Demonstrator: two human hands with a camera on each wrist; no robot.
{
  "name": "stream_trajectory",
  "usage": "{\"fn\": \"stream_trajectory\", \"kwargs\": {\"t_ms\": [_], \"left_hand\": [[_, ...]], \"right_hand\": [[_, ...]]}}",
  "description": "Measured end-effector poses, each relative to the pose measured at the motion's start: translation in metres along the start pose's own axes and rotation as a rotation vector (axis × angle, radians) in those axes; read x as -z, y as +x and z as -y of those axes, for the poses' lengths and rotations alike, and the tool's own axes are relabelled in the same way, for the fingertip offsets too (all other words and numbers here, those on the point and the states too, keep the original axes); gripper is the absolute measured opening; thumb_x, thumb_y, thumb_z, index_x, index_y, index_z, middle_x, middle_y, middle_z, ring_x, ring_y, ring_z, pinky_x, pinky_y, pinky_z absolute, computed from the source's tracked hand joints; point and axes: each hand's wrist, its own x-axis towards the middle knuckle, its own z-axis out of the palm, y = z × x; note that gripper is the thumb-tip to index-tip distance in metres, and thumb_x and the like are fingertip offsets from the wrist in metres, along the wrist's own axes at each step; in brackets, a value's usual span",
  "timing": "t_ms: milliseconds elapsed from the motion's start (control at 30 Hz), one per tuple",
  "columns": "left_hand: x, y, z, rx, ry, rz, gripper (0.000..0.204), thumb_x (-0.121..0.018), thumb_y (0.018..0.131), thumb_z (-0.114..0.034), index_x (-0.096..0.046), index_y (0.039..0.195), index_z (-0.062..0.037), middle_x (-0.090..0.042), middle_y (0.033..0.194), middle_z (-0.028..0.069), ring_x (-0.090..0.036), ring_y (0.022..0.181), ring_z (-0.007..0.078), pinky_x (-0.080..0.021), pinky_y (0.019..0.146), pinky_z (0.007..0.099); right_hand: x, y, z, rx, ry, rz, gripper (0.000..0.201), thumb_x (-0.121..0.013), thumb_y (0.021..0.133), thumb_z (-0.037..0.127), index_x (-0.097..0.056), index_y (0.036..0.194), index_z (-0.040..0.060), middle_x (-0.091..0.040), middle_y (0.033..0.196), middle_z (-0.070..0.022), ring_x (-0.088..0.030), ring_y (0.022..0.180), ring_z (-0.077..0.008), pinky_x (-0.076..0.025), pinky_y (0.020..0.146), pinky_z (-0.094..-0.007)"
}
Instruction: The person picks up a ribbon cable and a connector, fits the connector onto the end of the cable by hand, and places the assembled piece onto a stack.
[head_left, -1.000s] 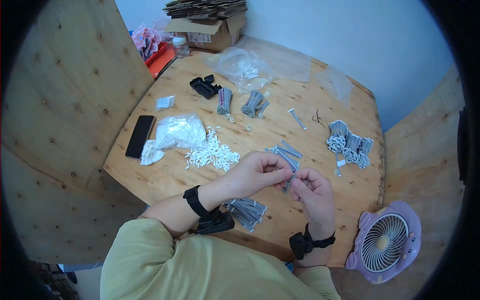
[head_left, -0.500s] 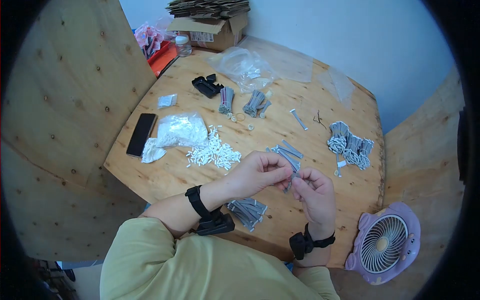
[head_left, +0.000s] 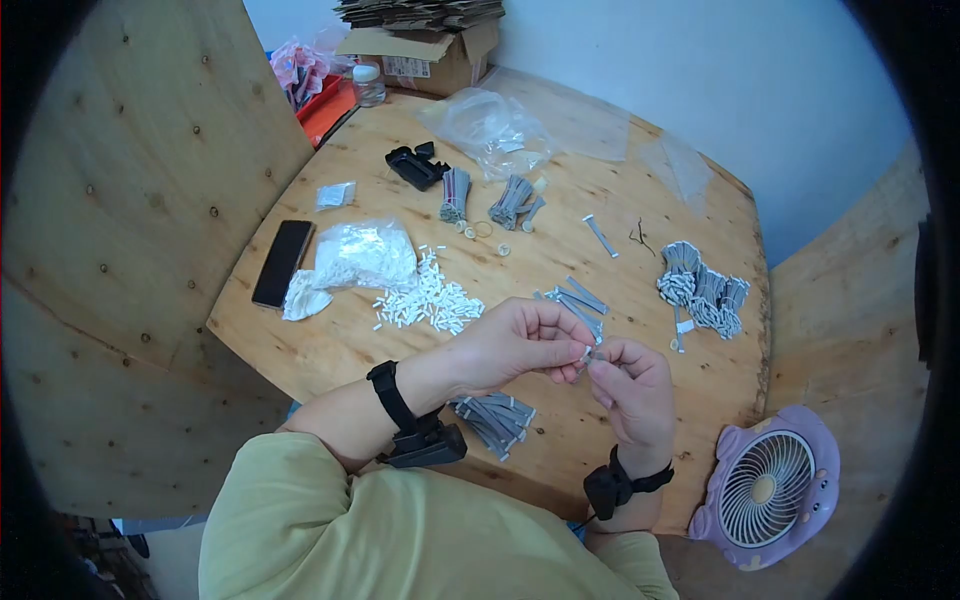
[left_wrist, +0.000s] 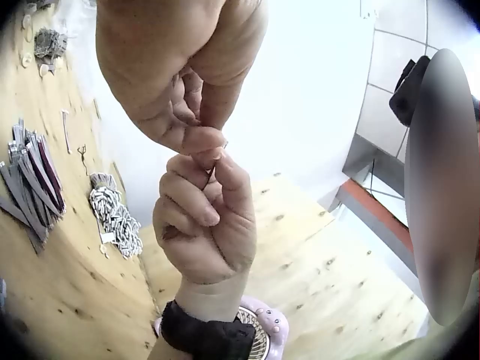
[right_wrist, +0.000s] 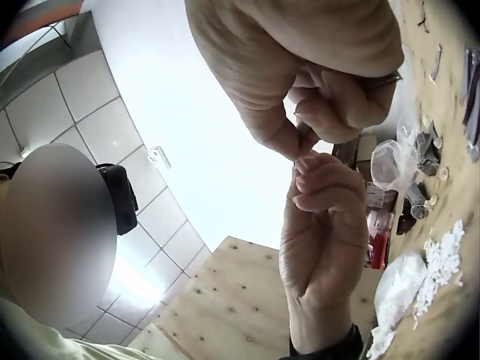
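A small grey strip (head_left: 588, 355) is held up over the table (head_left: 310, 350), between the two hands. The left hand (head_left: 522, 345) and the right hand (head_left: 637, 390) both pinch it, thumb tips close together, presumably to steady so slight a piece. Loose strips (head_left: 580, 297) lie just beyond and a strip pile (head_left: 492, 422) on the near side, seemingly for easy reach. White pieces (head_left: 430, 303) spread to the left, perhaps for picking singly; bundles (head_left: 703, 288) lie apart at the right, likely to avoid mixing.

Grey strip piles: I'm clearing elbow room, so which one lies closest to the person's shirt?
The loose pile just in front of the shirt; the other grey strips all lie farther across the table.
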Motion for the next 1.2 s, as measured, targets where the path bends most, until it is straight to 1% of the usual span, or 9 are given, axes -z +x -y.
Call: {"fn": "stream_trajectory", "kwargs": {"t_ms": [200, 300, 533, 733, 933, 1000, 1200], "left_hand": [[-0.0005, -0.0006, -0.0010, 0.004, 0.015, -0.002, 0.014, -0.057, 0.080, -0.006, -0.057, 0.093, -0.0004, -0.061, 0.082, 0.0050, -0.057, 0.067, 0.0084, -0.047, 0.061, 0.0190], [-0.0003, -0.0008, -0.0013, -0.001, 0.036, -0.010, 0.014, -0.057, 0.079, -0.006, -0.057, 0.092, -0.0003, -0.061, 0.081, 0.0048, -0.057, 0.067, 0.0082, -0.046, 0.061, 0.0188], [0.0008, -0.0014, -0.0010, -0.022, 0.076, -0.024, 0.015, -0.058, 0.079, -0.003, -0.058, 0.093, 0.0006, -0.061, 0.081, 0.0055, -0.057, 0.067, 0.0087, -0.046, 0.061, 0.0188], [0.0027, -0.0021, -0.0001, -0.055, 0.106, -0.031, 0.018, -0.057, 0.077, 0.001, -0.058, 0.095, 0.0019, -0.062, 0.084, 0.0077, -0.059, 0.071, 0.0103, -0.048, 0.065, 0.0202], [0.0038, -0.0012, 0.0006, -0.019, 0.069, -0.060, 0.018, -0.057, 0.077, 0.001, -0.058, 0.096, 0.0024, -0.062, 0.085, 0.0091, -0.059, 0.071, 0.0109, -0.049, 0.066, 0.0206], [0.0036, -0.0012, 0.0002, -0.002, 0.034, -0.061, 0.018, -0.057, 0.077, 0.001, -0.058, 0.096, 0.0024, -0.062, 0.085, 0.0095, -0.060, 0.071, 0.0112, -0.049, 0.066, 0.0207], [0.0030, -0.0016, 0.0005, 0.023, -0.016, -0.045, 0.018, -0.057, 0.078, 0.001, -0.058, 0.096, 0.0026, -0.062, 0.085, 0.0100, -0.060, 0.070, 0.0118, -0.049, 0.065, 0.0211]], "right_hand": [[0.0017, 0.0015, -0.0017, -0.003, -0.022, 0.011, 0.006, -0.056, 0.076, 0.002, -0.054, 0.080, -0.0032, -0.053, 0.068, -0.0025, -0.038, 0.048, -0.0035, -0.028, 0.042, -0.0164], [-0.0002, 0.0014, -0.0004, -0.002, -0.051, 0.006, 0.003, -0.057, 0.077, 0.003, -0.055, 0.077, 0.0021, -0.050, 0.062, 0.0056, -0.039, 0.050, 0.0011, -0.027, 0.044, -0.0139], [-0.0005, 0.0016, 0.0019, 0.003, -0.103, 0.010, 0.002, -0.056, 0.077, 0.002, -0.055, 0.076, 0.0016, -0.051, 0.064, 0.0056, -0.040, 0.054, 0.0017, -0.028, 0.046, -0.0136], [-0.0020, 0.0029, 0.0013, -0.009, -0.105, -0.022, 0.001, -0.056, 0.077, 0.001, -0.055, 0.076, 0.0009, -0.053, 0.066, 0.0044, -0.043, 0.055, 0.0010, -0.030, 0.048, -0.0135], [-0.0018, 0.0031, 0.0001, -0.002, -0.094, -0.015, 0.001, -0.056, 0.077, 0.001, -0.055, 0.077, 0.0009, -0.052, 0.066, 0.0045, -0.042, 0.055, 0.0010, -0.030, 0.047, -0.0135], [0.0023, 0.0031, -0.0011, -0.013, -0.080, 0.010, 0.002, -0.057, 0.077, 0.002, -0.055, 0.077, 0.0010, -0.052, 0.066, 0.0048, -0.041, 0.054, 0.0012, -0.029, 0.047, -0.0134], [0.0017, 0.0034, -0.0020, -0.008, -0.061, 0.010, 0.002, -0.057, 0.077, 0.002, -0.055, 0.077, 0.0013, -0.051, 0.065, 0.0051, -0.040, 0.053, 0.0016, -0.027, 0.046, -0.0132]]}}
